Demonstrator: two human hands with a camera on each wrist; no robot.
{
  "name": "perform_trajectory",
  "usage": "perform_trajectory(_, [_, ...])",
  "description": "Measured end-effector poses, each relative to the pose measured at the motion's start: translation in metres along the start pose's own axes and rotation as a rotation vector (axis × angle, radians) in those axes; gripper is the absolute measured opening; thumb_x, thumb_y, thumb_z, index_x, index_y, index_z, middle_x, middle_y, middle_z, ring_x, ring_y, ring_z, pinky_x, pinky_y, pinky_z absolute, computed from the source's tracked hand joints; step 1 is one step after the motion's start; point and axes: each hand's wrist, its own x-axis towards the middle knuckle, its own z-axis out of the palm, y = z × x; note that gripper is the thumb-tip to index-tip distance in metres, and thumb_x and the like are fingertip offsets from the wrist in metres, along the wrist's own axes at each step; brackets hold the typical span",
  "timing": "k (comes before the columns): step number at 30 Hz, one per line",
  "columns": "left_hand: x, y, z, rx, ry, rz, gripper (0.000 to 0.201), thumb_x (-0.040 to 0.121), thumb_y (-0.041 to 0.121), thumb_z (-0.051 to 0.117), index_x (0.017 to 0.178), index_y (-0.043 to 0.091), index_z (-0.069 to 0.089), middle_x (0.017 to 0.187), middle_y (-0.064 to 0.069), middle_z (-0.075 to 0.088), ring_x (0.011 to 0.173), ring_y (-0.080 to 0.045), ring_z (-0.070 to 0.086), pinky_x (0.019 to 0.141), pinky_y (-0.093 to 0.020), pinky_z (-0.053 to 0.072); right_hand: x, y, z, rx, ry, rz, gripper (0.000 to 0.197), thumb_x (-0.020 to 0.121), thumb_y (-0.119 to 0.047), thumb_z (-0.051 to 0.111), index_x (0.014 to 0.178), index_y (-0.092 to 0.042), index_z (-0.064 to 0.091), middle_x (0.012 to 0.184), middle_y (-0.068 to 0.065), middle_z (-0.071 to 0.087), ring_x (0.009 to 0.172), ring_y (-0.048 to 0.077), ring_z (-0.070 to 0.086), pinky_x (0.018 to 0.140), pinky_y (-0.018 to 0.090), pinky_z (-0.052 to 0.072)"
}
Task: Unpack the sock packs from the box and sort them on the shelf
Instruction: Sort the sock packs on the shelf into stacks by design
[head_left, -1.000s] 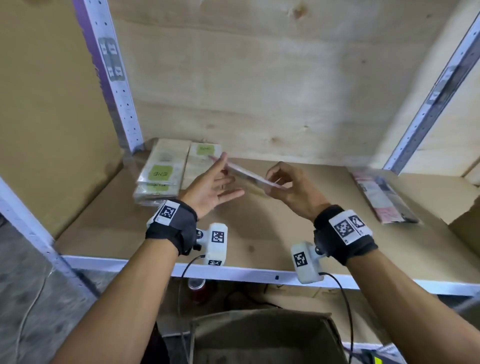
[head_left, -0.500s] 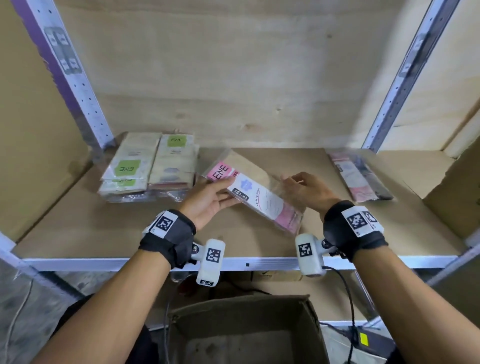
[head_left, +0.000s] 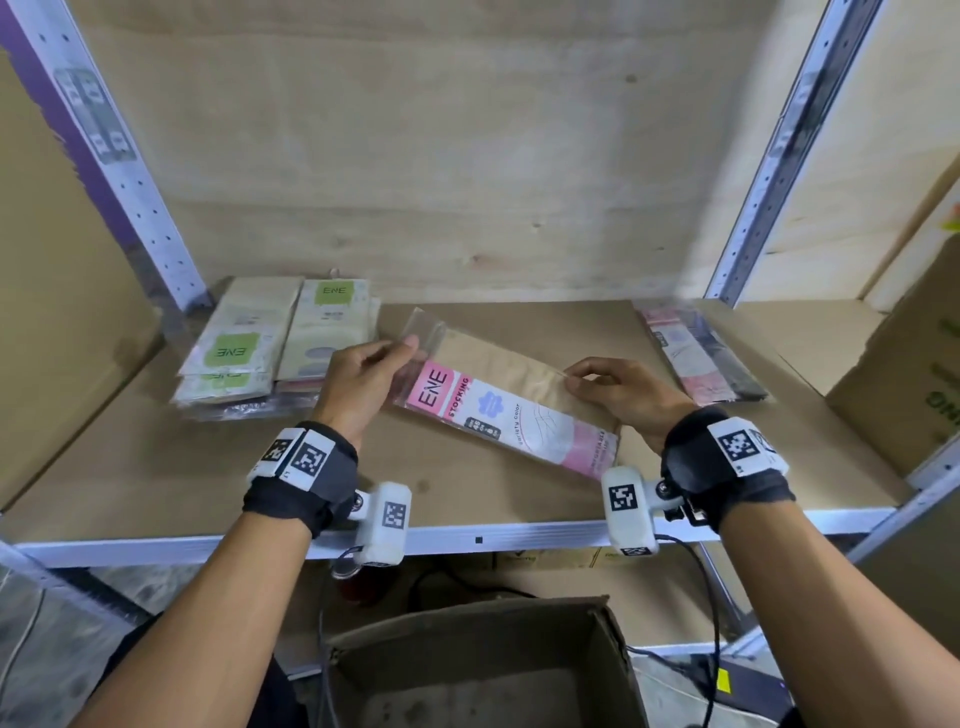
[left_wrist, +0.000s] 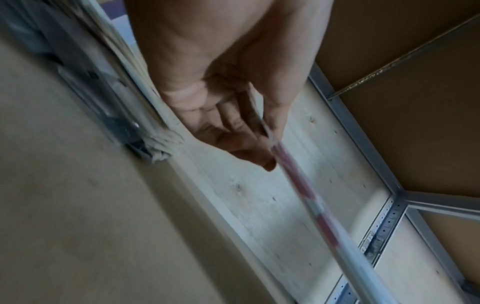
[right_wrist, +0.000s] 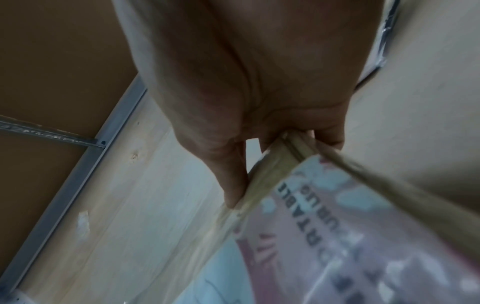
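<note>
The brown shelf board (head_left: 156, 467) carries green-labelled packs (head_left: 270, 348) left, blurred, seemingly pink packs (head_left: 696, 358) right.

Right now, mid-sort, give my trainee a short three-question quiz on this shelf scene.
1. True or false: the pink-label pack lies flat on the shelf, untouched.
2. Multiple choice: where is the green-label stack? A) back left of the shelf B) back right C) inside the cardboard box
3. Fill in: the pink-label pile lies to the ___ of the held pack.

Key
1. False: the left hand and the right hand each pinch one end of it with their fingers.
2. A
3. right
</note>
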Motion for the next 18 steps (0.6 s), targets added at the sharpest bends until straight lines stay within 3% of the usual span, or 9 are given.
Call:
perform_trajectory(3, [0.001, -0.001, -0.006, 0.036, -0.032, 0.012, 0.016, 0.093, 0.026, 0.064, 0.083, 0.023, 0.077, 0.064, 0.007, 0.069, 0.048, -0.005, 0.057, 0.042, -0.015, 0.041, -0.003, -0.001, 0.001, 0.011, -0.020, -0.038, 0.008, 0.096, -0.016, 0.062, 0.095, -0.012, 0.069, 0.092, 0.016, 0.063, 0.083, 0.025, 0.058, 0.067, 0.027, 0.046])
perform_trajectory(5, [0.002, 0.001, -0.005, 0.102, 0.003, 0.018, 0.023, 0.095, 0.029, 0.057, 0.081, 0.014, 0.068, 0.055, 0.010, 0.062, 0.044, -0.003, 0.057, 0.039, -0.014, 0.036, -0.004, -0.001, 0.005, 0.007, -0.031, -0.068, 0.010, 0.096, -0.016, 0.062, 0.098, -0.009, 0.069, 0.093, 0.018, 0.062, 0.084, 0.025, 0.056, 0.070, 0.030, 0.045])
perform_trajectory(7, [0.001, 0.004, -0.002, 0.186, 0.060, 0.043, 0.037, 0.098, 0.044, 0.050, 0.075, 0.018, 0.062, 0.051, 0.014, 0.060, 0.047, -0.001, 0.062, 0.043, -0.016, 0.040, -0.003, 0.000, 0.007, 0.015, -0.038, -0.075, 0.014, 0.096, -0.016, 0.062, 0.102, -0.005, 0.068, 0.095, 0.020, 0.061, 0.086, 0.025, 0.055, 0.074, 0.036, 0.043])
perform_trajectory(9, [-0.001, 0.008, -0.001, 0.216, 0.076, 0.065, 0.046, 0.098, 0.056, 0.047, 0.067, 0.023, 0.055, 0.049, 0.013, 0.059, 0.050, -0.002, 0.061, 0.054, -0.023, 0.043, -0.001, 0.001, 0.008, 0.038, -0.047, -0.074, 0.019, 0.097, -0.016, 0.061, 0.106, -0.001, 0.067, 0.098, 0.021, 0.062, 0.087, 0.026, 0.056, 0.074, 0.034, 0.045])
perform_trajectory(11, [-0.004, 0.010, 0.001, 0.027, 0.036, -0.002, 0.045, 0.098, 0.055, 0.050, 0.071, 0.019, 0.056, 0.055, 0.009, 0.061, 0.055, -0.007, 0.065, 0.060, -0.027, 0.048, -0.001, 0.003, 0.009, 0.078, -0.059, -0.075, 0.020, 0.097, -0.015, 0.061, 0.107, 0.001, 0.065, 0.099, 0.021, 0.064, 0.088, 0.026, 0.059, 0.070, 0.027, 0.047])
perform_trajectory(13, [-0.008, 0.015, 0.002, -0.260, -0.051, -0.149, 0.041, 0.098, 0.050, 0.054, 0.092, 0.012, 0.066, 0.072, -0.002, 0.070, 0.066, -0.016, 0.071, 0.062, -0.030, 0.055, -0.001, 0.004, 0.012, 0.120, -0.077, -0.088, 0.020, 0.097, -0.014, 0.060, 0.108, 0.002, 0.065, 0.098, 0.018, 0.066, 0.087, 0.025, 0.061, 0.069, 0.024, 0.048])
perform_trajectory(15, [-0.010, 0.017, 0.002, -0.437, -0.153, -0.230, 0.039, 0.099, 0.046, 0.055, 0.106, 0.011, 0.071, 0.080, -0.008, 0.071, 0.066, -0.021, 0.070, 0.068, -0.034, 0.053, 0.000, 0.006, 0.015, 0.150, -0.099, -0.099, 0.020, 0.097, -0.015, 0.060, 0.107, 0.001, 0.065, 0.096, 0.016, 0.067, 0.086, 0.023, 0.063, 0.070, 0.025, 0.048])
perform_trajectory(18, [-0.007, 0.016, 0.000, -0.444, -0.182, -0.212, 0.034, 0.099, 0.045, 0.057, 0.097, 0.014, 0.071, 0.078, -0.008, 0.065, 0.067, -0.022, 0.064, 0.071, -0.034, 0.047, 0.003, 0.006, 0.016, 0.162, -0.105, -0.106, 0.019, 0.097, -0.016, 0.060, 0.107, 0.000, 0.065, 0.097, 0.017, 0.067, 0.087, 0.025, 0.062, 0.073, 0.028, 0.048])
